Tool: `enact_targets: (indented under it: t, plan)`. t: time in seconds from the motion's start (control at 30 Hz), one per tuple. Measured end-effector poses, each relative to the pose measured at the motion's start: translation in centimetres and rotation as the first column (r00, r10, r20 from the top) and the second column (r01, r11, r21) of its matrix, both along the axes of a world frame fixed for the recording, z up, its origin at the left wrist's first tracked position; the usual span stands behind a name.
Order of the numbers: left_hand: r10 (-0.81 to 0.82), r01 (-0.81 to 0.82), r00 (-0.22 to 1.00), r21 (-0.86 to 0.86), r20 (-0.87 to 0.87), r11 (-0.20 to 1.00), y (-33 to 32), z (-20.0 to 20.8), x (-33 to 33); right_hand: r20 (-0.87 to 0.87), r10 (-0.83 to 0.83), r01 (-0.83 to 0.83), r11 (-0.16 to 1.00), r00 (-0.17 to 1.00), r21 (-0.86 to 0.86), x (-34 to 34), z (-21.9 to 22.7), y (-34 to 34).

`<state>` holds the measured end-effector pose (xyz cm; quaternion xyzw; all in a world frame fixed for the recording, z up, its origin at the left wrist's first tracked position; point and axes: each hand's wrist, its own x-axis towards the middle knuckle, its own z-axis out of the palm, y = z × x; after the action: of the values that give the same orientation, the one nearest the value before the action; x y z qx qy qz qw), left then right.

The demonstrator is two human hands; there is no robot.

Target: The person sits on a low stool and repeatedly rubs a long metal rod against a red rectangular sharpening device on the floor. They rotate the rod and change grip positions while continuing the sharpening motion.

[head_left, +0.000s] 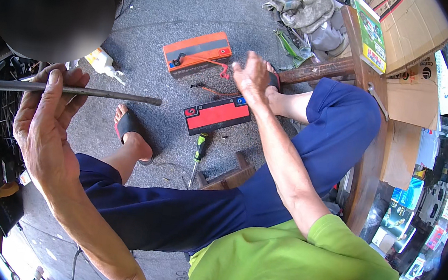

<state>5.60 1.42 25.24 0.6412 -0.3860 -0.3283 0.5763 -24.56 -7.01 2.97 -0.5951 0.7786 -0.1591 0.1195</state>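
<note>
My left hand (51,126) is closed on a thin grey metal rod (118,96), thumb in front and fingers behind. The rod's left end bends down beside dark machine parts; its right end points over the floor. Fingers apart and with nothing seen in them, my right hand (251,80) hovers right of an orange battery (198,51) with a grey stripe. A red cable (205,60) with a clamp lies across that battery. Nearer to me rests a red-and-black battery (217,116), with another thin cable (216,90) between the two.
A green-and-black screwdriver (201,147) and a small wooden stool (229,177) are near my legs. On the right stand a wooden frame (368,156), cardboard boxes (414,98) and small packages. A white bottle (101,63) lies left. A dark blurred patch hides the upper left.
</note>
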Motion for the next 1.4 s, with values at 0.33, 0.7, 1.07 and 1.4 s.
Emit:
enact_targets:
  t: [0.33, 0.7, 1.07, 1.4]
  plan:
    - [0.020, -0.025, 0.982, 0.024, 0.186, 0.999, 1.3, 0.8, 2.3, 0.343, 0.528, -0.515, 0.220, 0.777, 0.828, 3.4, 0.9, 12.0]
    - [0.007, -0.040, 0.967, 0.125, 0.253, 0.991, 3.0, -0.4, 5.3, 0.064, 0.160, -0.162, 0.736, 0.985, 0.657, -0.3, -21.5, 18.9]
    - [0.050, -0.082, 0.978, 0.157, 0.201, 0.984, 2.5, 0.5, 4.7, 0.202, 0.339, -0.322, 0.350, 0.919, 0.880, 2.0, -13.6, 14.3]
    - [-0.320, 0.329, 0.819, 0.068, 0.477, 0.942, 2.9, 0.0, 8.3, 0.709, 0.286, -0.748, 0.424, 0.645, 0.510, 3.9, 2.4, 9.8]
